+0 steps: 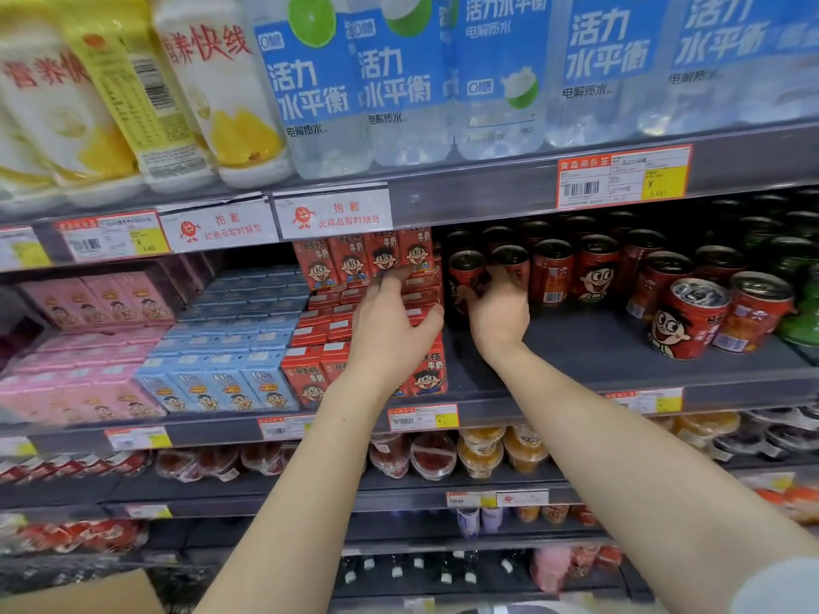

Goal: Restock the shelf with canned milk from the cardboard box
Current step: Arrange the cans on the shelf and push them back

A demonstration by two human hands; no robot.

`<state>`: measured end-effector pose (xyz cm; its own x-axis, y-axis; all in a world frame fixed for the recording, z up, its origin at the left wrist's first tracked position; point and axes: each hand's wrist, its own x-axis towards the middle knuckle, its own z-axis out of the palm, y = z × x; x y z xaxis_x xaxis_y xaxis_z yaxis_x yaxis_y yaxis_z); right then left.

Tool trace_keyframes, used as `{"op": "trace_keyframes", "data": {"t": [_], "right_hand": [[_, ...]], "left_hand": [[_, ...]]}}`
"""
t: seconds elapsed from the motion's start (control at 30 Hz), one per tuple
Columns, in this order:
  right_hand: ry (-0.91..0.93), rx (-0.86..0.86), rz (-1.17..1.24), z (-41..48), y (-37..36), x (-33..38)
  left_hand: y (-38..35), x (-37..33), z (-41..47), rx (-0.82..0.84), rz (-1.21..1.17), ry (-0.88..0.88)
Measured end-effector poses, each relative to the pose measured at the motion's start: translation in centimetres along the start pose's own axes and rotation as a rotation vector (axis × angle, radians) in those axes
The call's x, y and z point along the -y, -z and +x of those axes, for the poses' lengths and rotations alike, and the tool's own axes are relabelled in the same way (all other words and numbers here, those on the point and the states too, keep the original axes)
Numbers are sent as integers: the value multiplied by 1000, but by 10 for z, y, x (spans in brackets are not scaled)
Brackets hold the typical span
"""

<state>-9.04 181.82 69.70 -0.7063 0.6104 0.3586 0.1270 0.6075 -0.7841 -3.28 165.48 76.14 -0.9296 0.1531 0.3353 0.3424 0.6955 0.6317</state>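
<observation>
Red milk cans with a cartoon face stand in rows on the dark middle shelf. My right hand reaches deep into the shelf and wraps around one red can at the left end of the rows. My left hand rests with spread fingers against the stack of red milk cartons just left of the cans, holding nothing. Two tilted cans lean at the front right of the shelf. A corner of the cardboard box shows at the bottom left.
Blue cartons and pink cartons fill the shelf's left part. Large water bottles stand on the shelf above. Fruit cups and red packs sit on lower shelves. Green cans stand far right. Bare shelf floor lies in front of the cans.
</observation>
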Motion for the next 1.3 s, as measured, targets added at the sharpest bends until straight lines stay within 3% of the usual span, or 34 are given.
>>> {"op": "trace_keyframes", "data": {"t": [0.3, 0.9, 1.3], "right_hand": [[-47, 79, -52, -5, 13, 4], [194, 140, -319, -112, 107, 30], [422, 332, -383, -245, 131, 64]], "left_hand": [[7, -2, -4, 70, 3, -30], [28, 17, -68, 137, 203, -329], [85, 51, -178, 129, 356, -203]]}}
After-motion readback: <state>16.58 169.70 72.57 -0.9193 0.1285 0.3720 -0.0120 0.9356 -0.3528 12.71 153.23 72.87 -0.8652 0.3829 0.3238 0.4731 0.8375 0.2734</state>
